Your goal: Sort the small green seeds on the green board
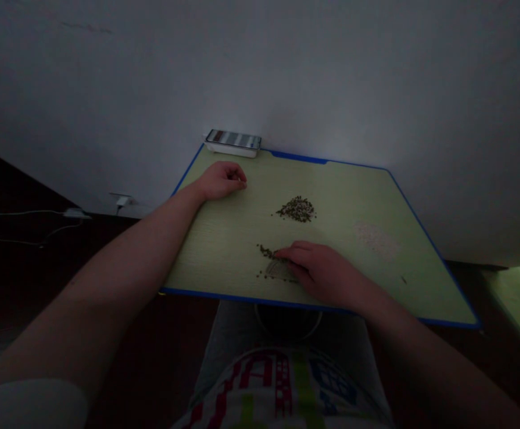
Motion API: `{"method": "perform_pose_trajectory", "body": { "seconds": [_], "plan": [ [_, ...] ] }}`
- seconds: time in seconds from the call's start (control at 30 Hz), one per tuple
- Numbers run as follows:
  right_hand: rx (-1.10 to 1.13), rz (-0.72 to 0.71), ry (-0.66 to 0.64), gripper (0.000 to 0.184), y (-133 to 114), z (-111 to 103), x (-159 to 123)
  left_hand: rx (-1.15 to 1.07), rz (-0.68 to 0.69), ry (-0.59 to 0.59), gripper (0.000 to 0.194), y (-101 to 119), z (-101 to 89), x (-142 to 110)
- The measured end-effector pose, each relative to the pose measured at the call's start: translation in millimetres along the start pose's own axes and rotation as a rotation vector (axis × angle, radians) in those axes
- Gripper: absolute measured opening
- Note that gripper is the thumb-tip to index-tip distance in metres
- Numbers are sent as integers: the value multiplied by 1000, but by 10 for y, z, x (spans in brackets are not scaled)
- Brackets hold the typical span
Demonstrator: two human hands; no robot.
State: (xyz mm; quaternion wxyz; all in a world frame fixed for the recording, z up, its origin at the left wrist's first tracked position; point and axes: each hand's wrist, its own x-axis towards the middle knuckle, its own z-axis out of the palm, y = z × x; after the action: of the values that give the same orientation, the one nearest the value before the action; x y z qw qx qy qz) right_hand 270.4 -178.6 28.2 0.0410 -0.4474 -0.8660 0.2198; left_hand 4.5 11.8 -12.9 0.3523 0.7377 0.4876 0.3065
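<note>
My two bare hands are lying well apart; my right hand (324,271) is bending over one clear, half-round plastic plate with curved markings (278,270), near the front edge of the board; its fingers are touching the plate, though I cannot tell whether they are pinching it or only pressing it; my left hand (221,180) is resting farther back on the left side, fingers loosely curling towards the thumb, and I cannot tell whether anything is sitting between them.

One loose string of small dark grains (267,252) is lying just beyond the plate, with a few more scattering along its near side, too small for me to count surely; one heap of mixed dark and pale grains (298,209) is standing between my hands, farther back; one thin, pale, spread-out patch of fine bits (377,238) is lying to the right, and one small dark sliver (404,279) is lying nearer me.

All this is resting on one pale yellow-green board with a blue rim (224,250); at its back left corner one flat, dark-edged phone with a lit screen (235,139) is lying on one white box (233,151); one dark round container (289,322) is showing below the front edge; one white plug (123,202) is sitting at the grey wall (331,71), left of the board.
</note>
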Motion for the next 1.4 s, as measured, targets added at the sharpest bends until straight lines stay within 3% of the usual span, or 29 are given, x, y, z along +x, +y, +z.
{"method": "perform_pose_trajectory", "body": {
  "seconds": [0.27, 0.5, 0.7, 0.87, 1.1, 1.23, 1.4],
  "plan": [
    [-23, 40, 25, 38, -76, 11, 138, -23, 15, 2, 16, 2, -4, 1],
    [-139, -202, -59, 40, -146, -7, 339, -5, 10, 9, 16, -9, -2, 9],
    [-210, -362, -157, 42, -118, -102, 303, -28, 12, 1, 16, 19, -1, -5],
    [-195, -275, -199, 39, -47, -178, 160, -33, -1, -2, 16, 20, -3, -6],
    [-29, 17, -54, 38, 64, -15, -161, -38, -6, -3, 17, 25, -6, -4],
    [57, 33, -6, 35, 85, 76, -253, -37, 5, -9, 17, 26, -7, -3],
    [34, -34, -32, 33, -24, 12, -120, -29, -22, -10, 16, 31, -5, -1]
  ]
}}
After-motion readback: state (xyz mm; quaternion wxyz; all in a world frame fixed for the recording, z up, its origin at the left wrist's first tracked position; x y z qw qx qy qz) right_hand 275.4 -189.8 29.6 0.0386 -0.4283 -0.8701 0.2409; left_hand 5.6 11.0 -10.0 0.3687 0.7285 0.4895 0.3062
